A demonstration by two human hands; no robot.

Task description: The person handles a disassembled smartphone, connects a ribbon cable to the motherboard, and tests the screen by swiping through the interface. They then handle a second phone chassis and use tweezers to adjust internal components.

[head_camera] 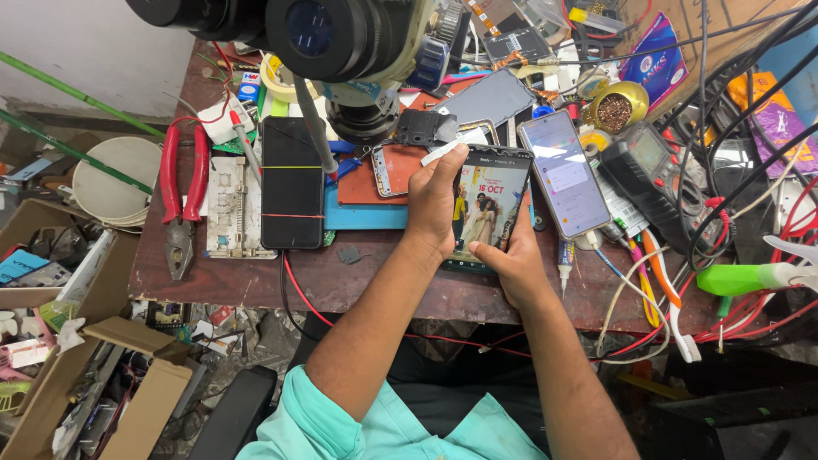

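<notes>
I see both hands on one lit smartphone, held over the front edge of the counter, near its middle. My left hand is wrapped around the phone's left side, fingers curled over its top corner, so it is grasping the phone. My right hand cups the lower right corner from below, its thumb lying across the bottom of the screen; it too is grasping the phone. The screen shows a colourful picture of people.

Just beside it to the right, a second phone lies flat on the counter with a pale lit screen, tilted a little. To the left, well apart from the hands, a dark phone with its screen off lies upright beside a white circuit frame. Red-handled pliers rest near the left edge. A microscope head hangs over the back of the counter. On the right side sit a black multimeter, a brass tin of wire wool and an orange-and-white toothbrush near the front right corner, amid tangled red and black cables.
</notes>
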